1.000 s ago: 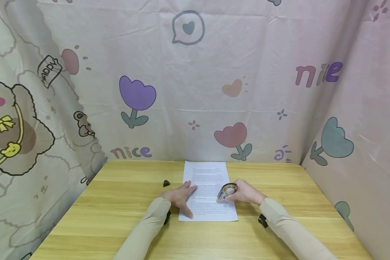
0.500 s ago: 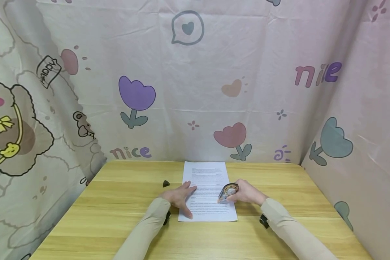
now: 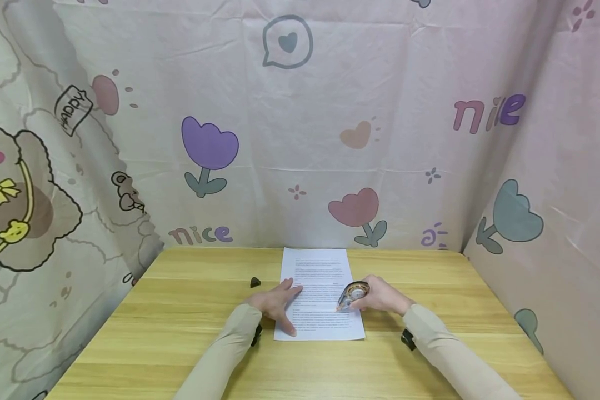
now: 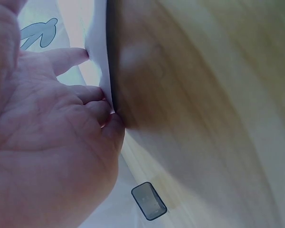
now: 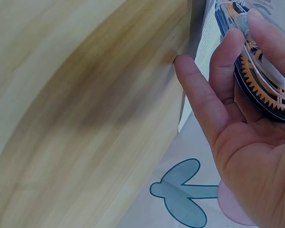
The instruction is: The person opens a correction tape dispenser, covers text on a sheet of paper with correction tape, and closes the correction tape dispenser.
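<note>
A printed sheet of paper (image 3: pixel 320 328) lies on the wooden table, covered in lines of text. My left hand (image 3: pixel 275 304) rests with fingers spread on the sheet's left edge; in the left wrist view its fingertips (image 4: pixel 96 92) meet that edge. My right hand (image 3: pixel 380 294) grips a clear and dark correction tape (image 3: pixel 354 293), tip down on the lower half of the text near the right margin. The right wrist view shows the orange gear inside the correction tape (image 5: pixel 259 78), between thumb and fingers, while one fingertip (image 5: pixel 184 61) touches the tabletop beside the paper.
A small dark translucent cap (image 3: pixel 255 282) sits on the table (image 3: pixel 190 311) beyond the left hand, also visible in the left wrist view. A patterned cloth (image 3: pixel 280 111) hangs behind the table's far edge and along both sides.
My right hand has slid the correction tape slightly to the right along the line of text. The left hand and the paper stay where they were.
</note>
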`<state>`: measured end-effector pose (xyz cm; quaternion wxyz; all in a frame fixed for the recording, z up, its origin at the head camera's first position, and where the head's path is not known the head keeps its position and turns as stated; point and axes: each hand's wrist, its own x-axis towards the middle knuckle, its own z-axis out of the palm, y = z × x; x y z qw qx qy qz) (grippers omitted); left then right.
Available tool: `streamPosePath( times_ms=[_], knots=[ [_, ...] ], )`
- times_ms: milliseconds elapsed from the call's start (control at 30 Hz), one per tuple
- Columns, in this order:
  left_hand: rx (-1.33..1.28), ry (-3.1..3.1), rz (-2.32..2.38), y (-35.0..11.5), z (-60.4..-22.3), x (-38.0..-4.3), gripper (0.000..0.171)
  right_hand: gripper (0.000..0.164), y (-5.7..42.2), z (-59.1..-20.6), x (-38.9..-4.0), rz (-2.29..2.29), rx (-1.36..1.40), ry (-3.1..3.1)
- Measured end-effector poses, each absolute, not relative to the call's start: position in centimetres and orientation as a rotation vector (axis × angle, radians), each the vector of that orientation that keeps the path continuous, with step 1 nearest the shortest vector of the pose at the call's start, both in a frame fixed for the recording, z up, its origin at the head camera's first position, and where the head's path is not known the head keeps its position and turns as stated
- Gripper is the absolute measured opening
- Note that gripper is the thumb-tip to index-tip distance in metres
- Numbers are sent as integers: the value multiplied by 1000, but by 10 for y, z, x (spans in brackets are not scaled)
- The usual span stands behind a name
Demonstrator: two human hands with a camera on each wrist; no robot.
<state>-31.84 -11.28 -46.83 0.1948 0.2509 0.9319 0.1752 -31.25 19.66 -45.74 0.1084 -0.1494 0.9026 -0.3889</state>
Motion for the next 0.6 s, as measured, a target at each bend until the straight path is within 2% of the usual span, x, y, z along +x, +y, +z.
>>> streamPosePath(
  times_ms=[600],
  knots=[
    [704, 2613, 483, -113, -468, -318, 118, 27, 202, -457, -312, -1185, -422, 2647]
  ],
)
